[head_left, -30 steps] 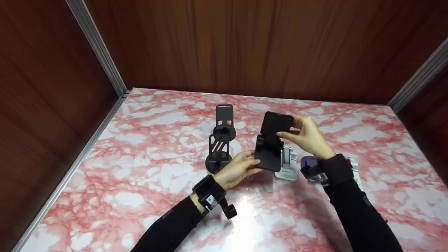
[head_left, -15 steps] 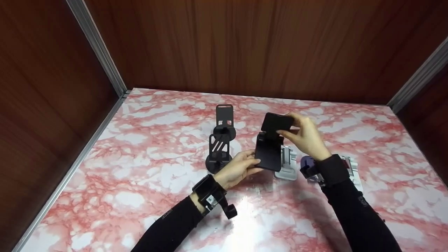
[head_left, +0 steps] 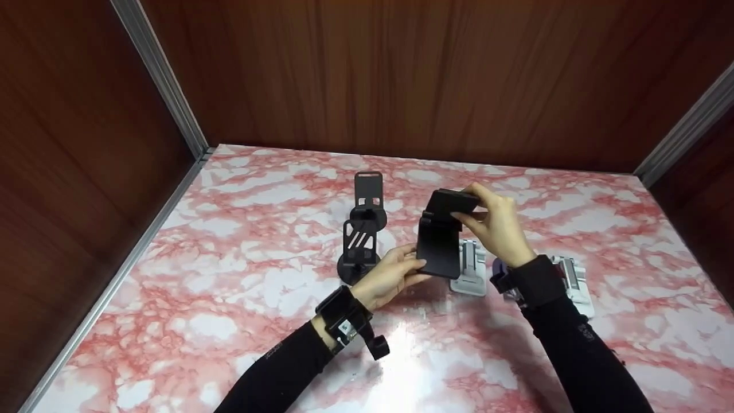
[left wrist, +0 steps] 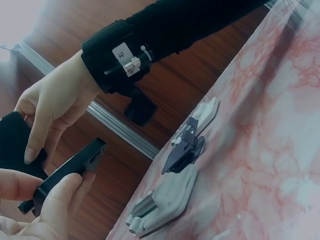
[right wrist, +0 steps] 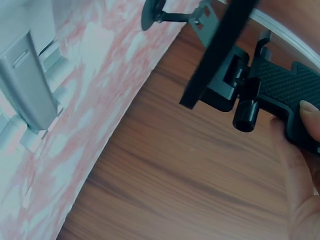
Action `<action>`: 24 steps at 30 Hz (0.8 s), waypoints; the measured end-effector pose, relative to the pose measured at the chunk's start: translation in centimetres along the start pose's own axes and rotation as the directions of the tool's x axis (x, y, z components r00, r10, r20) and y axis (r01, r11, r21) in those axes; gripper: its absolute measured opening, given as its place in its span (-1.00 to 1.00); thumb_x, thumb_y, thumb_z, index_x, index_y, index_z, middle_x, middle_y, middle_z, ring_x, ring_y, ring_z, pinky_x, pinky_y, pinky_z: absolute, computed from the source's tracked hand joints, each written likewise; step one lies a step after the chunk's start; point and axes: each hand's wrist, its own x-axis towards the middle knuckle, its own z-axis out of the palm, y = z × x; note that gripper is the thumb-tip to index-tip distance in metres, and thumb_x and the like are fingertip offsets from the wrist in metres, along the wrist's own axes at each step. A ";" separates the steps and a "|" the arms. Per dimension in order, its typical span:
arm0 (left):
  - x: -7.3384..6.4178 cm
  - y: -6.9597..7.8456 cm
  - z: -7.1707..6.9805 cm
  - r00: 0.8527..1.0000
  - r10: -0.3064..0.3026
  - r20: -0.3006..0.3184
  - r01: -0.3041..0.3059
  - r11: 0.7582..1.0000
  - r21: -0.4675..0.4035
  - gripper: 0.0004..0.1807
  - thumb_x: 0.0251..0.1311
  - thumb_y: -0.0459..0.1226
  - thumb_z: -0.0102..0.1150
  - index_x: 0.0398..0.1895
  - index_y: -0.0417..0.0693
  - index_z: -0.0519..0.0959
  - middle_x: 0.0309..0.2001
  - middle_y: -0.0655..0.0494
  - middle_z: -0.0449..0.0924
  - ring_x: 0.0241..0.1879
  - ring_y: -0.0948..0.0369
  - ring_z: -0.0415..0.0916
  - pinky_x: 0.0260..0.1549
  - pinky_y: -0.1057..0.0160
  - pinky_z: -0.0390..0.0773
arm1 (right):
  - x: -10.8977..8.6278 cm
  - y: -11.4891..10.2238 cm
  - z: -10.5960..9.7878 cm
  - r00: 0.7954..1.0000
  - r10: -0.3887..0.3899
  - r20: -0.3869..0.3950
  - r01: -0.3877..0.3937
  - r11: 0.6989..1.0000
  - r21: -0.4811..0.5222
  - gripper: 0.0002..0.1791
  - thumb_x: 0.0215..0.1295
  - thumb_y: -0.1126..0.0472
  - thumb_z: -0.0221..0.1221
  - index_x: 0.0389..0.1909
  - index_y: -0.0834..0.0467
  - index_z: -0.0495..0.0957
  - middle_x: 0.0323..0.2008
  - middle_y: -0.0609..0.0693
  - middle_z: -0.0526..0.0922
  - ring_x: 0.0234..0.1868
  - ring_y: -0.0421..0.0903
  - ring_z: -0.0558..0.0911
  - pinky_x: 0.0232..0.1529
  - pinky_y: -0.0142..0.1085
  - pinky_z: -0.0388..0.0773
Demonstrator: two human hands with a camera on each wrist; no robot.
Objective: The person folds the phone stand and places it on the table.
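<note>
A black folding phone stand is held up over the table between both hands. My left hand grips its flat base at the lower left edge, thumb on top. With thumb and fingers, my right hand pinches the upper plate, which leans over the base at the hinge. The right wrist view shows the textured face of that plate and the hinge barrel. In the left wrist view, the left fingers hold the base edge.
Two black phone stands stand upright to the left. Folded on the right lie a white stand, a purple stand and another white stand. Wood panels wall in the marbled table.
The right hand has tilted the upper plate further over toward the base, so it looks shorter from above. The right forearm has shifted slightly left. The left hand stays in place.
</note>
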 end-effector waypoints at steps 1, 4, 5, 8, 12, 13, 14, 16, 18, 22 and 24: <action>0.0 0.1 0.0 1.000 -0.001 -0.002 0.001 1.000 -0.006 -0.49 0.28 -0.51 -0.21 0.32 -0.33 0.15 0.22 -0.25 0.35 0.13 -0.01 0.46 0.00 0.36 0.55 | -0.1 0.0 0.1 1.000 -0.013 -0.003 0.013 1.000 -0.007 -0.78 0.05 0.40 0.27 -0.27 0.32 0.49 -0.33 0.17 0.67 -0.20 0.05 0.67 -0.30 -0.40 0.64; -0.1 0.2 0.0 1.000 -0.004 -0.012 0.003 1.000 -0.016 -0.50 0.28 -0.52 -0.21 0.31 -0.34 0.14 0.22 -0.25 0.35 0.13 -0.02 0.46 -0.01 0.37 0.55 | -0.2 0.0 0.2 0.998 -0.062 -0.021 0.061 0.997 -0.048 -0.80 0.05 0.38 0.28 -0.31 0.29 0.49 -0.36 0.15 0.67 -0.24 0.04 0.69 -0.32 -0.43 0.64; -0.1 0.3 0.0 1.000 -0.004 -0.017 0.003 1.000 -0.017 -0.50 0.28 -0.52 -0.21 0.31 -0.35 0.14 0.22 -0.25 0.35 0.13 -0.02 0.46 -0.02 0.37 0.55 | -0.3 0.0 0.3 0.997 -0.078 -0.027 0.076 0.995 -0.060 -0.81 0.04 0.38 0.29 -0.32 0.29 0.50 -0.37 0.14 0.67 -0.25 0.03 0.69 -0.32 -0.44 0.64; -0.2 0.4 0.1 1.000 -0.005 -0.030 0.004 1.000 -0.023 -0.50 0.28 -0.52 -0.21 0.30 -0.36 0.14 0.21 -0.27 0.35 0.13 -0.03 0.46 -0.02 0.37 0.55 | -0.5 -0.1 0.5 0.992 -0.120 -0.041 0.114 0.987 -0.117 -0.83 0.03 0.36 0.30 -0.35 0.25 0.52 -0.40 0.11 0.68 -0.30 -0.01 0.70 -0.35 -0.45 0.64; -0.2 0.5 0.2 0.999 -0.003 -0.037 0.001 0.999 -0.050 -0.51 0.27 -0.52 -0.21 0.29 -0.40 0.14 0.20 -0.28 0.35 0.12 -0.02 0.46 0.01 0.35 0.54 | -0.9 -0.2 0.9 0.987 -0.158 -0.031 0.150 0.973 -0.177 -0.86 0.03 0.37 0.30 -0.41 0.20 0.52 -0.43 0.07 0.69 -0.32 -0.06 0.70 -0.36 -0.41 0.66; -0.3 0.5 0.2 0.999 0.000 -0.036 -0.002 0.998 -0.057 -0.53 0.27 -0.51 -0.21 0.27 -0.41 0.15 0.20 -0.27 0.35 0.11 -0.01 0.47 0.02 0.34 0.54 | -1.0 -0.3 1.1 0.985 -0.169 -0.026 0.161 0.969 -0.190 -0.86 0.03 0.38 0.30 -0.42 0.19 0.52 -0.43 0.06 0.69 -0.31 -0.07 0.70 -0.34 -0.39 0.66; -0.3 0.6 0.3 0.999 0.000 -0.039 -0.003 0.998 -0.066 -0.54 0.27 -0.49 -0.21 0.25 -0.42 0.17 0.19 -0.26 0.36 0.08 0.01 0.49 0.02 0.33 0.54 | -1.1 -0.3 1.2 0.984 -0.179 -0.024 0.170 0.964 -0.206 -0.85 0.02 0.39 0.30 -0.43 0.18 0.52 -0.44 0.05 0.69 -0.31 -0.07 0.70 -0.34 -0.37 0.66; -0.4 0.7 0.3 0.999 0.002 -0.048 -0.006 0.997 -0.076 -0.56 0.29 -0.41 -0.23 0.22 -0.41 0.21 0.14 -0.25 0.40 0.00 0.06 0.54 0.02 0.31 0.55 | -1.3 -0.3 1.4 0.980 -0.201 -0.015 0.192 0.956 -0.223 -0.83 0.00 0.41 0.31 -0.45 0.17 0.51 -0.45 0.04 0.68 -0.32 -0.08 0.69 -0.34 -0.33 0.67; -0.4 0.7 0.2 0.999 0.005 -0.050 -0.009 0.997 -0.081 -0.54 0.29 -0.31 -0.26 0.21 -0.37 0.24 0.11 -0.24 0.44 -0.07 0.12 0.57 0.03 0.28 0.55 | -1.5 -0.4 1.5 0.976 -0.217 -0.008 0.209 0.947 -0.246 -0.81 -0.02 0.43 0.31 -0.45 0.16 0.50 -0.44 0.02 0.68 -0.34 -0.10 0.68 -0.37 -0.31 0.65; -0.5 1.0 0.2 1.000 0.007 -0.030 -0.009 0.997 -0.077 -0.44 0.33 -0.11 -0.33 0.28 -0.28 0.23 0.11 -0.22 0.45 -0.10 0.16 0.58 0.04 0.25 0.54 | -2.3 -0.4 1.7 0.968 -0.250 0.018 0.246 0.933 -0.263 -0.76 -0.04 0.48 0.31 -0.37 0.14 0.54 -0.35 0.04 0.68 -0.33 -0.11 0.66 -0.40 -0.29 0.62; -0.6 1.1 0.1 1.000 0.004 -0.018 -0.005 0.998 -0.061 -0.41 0.35 -0.04 -0.32 0.29 -0.26 0.22 0.13 -0.22 0.45 -0.09 0.15 0.58 0.04 0.26 0.55 | -2.7 -0.4 1.8 0.962 -0.272 0.025 0.268 0.924 -0.272 -0.69 -0.08 0.50 0.32 -0.30 0.15 0.57 -0.31 0.05 0.68 -0.29 -0.08 0.67 -0.35 -0.27 0.63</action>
